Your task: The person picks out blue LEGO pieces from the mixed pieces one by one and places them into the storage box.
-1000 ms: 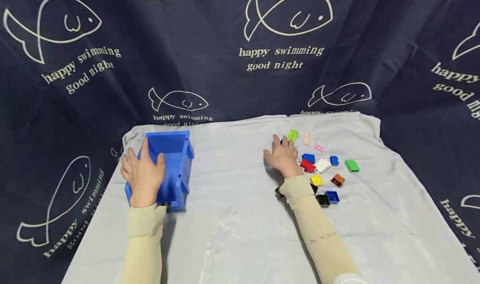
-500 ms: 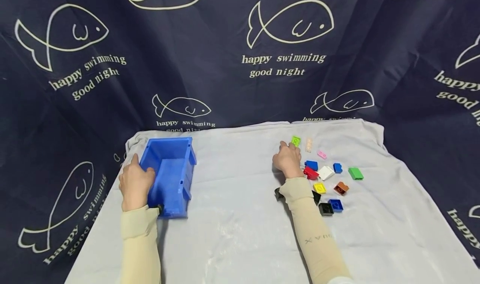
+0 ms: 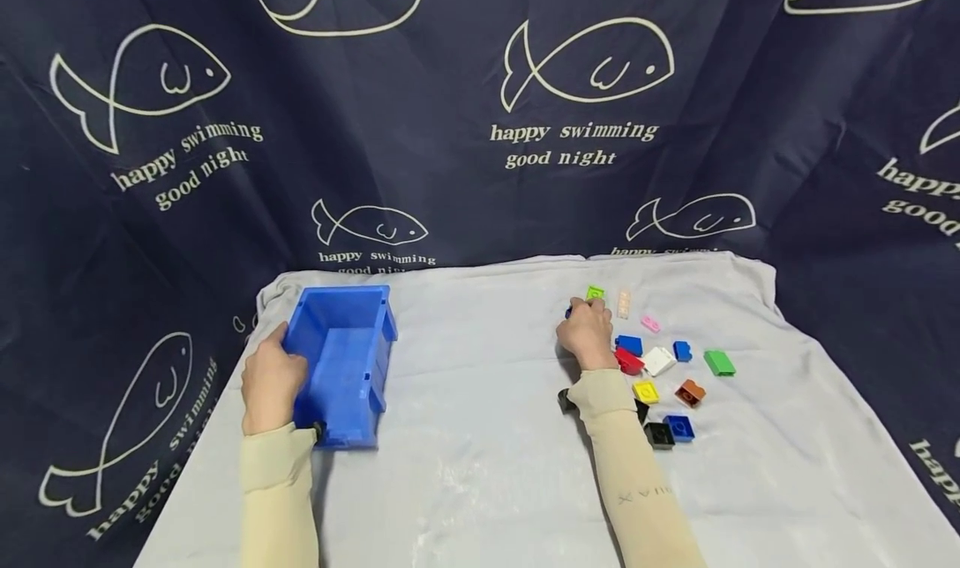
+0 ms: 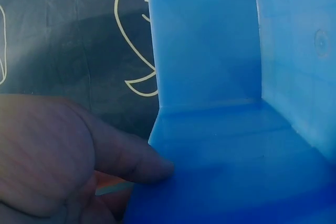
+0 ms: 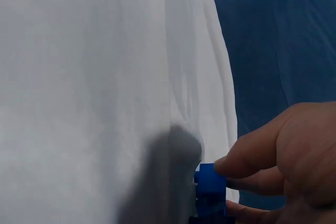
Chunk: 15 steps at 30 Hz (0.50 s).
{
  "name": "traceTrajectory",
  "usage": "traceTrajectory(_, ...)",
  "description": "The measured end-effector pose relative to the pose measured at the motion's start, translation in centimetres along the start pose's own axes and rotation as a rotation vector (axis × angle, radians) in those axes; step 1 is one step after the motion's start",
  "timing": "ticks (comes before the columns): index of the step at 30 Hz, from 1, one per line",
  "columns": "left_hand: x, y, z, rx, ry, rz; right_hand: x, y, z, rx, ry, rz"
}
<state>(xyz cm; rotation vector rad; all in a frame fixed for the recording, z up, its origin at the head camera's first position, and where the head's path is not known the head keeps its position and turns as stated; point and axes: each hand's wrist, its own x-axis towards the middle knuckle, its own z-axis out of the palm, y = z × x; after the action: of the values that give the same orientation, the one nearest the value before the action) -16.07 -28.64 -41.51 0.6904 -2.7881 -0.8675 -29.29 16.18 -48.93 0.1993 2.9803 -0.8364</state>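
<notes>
Near the tabletop's point(image 3: 465, 401) far edge, our right hand point(image 3: 587, 336) pinches a blue brick point(image 5: 211, 182) between its fingers, a lime brick point(image 3: 595, 292) just beyond; our left hand point(image 3: 272, 382) pinches the bin's point(image 3: 345, 311) wall.

In the head view the light is bright and fairly even on the pale surface point(image 3: 480, 393). Whitish patches of sheen show to the right of the blue bin point(image 3: 378, 368) and nearer the camera. A soft shadow lies along the left sleeve point(image 3: 279, 501), also nearer than the bin. Behind the bin, the dark backdrop point(image 3: 450, 134) is readable, though its prints slant and stretch well to either side, and lettering on the right sleeve point(image 3: 652, 485) is smeared. Both wrist views are dimmer, bluish and hazy: one shows the bin's inside shading from pale to deep blue, the other a broad, blurred shadow across the surface.
</notes>
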Motion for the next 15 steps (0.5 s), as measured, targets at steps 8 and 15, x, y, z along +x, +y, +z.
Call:
traceTrajectory(8,-0.10,-0.34,0.07,-0.009,-0.016,-0.008,-0.20,0.44,0.07,-0.012,0.006,-0.020)
traceTrajectory(15,0.07,-0.48,-0.13,-0.017,-0.034,0.000,-0.14,0.38,0.06,-0.024,-0.034,-0.024)
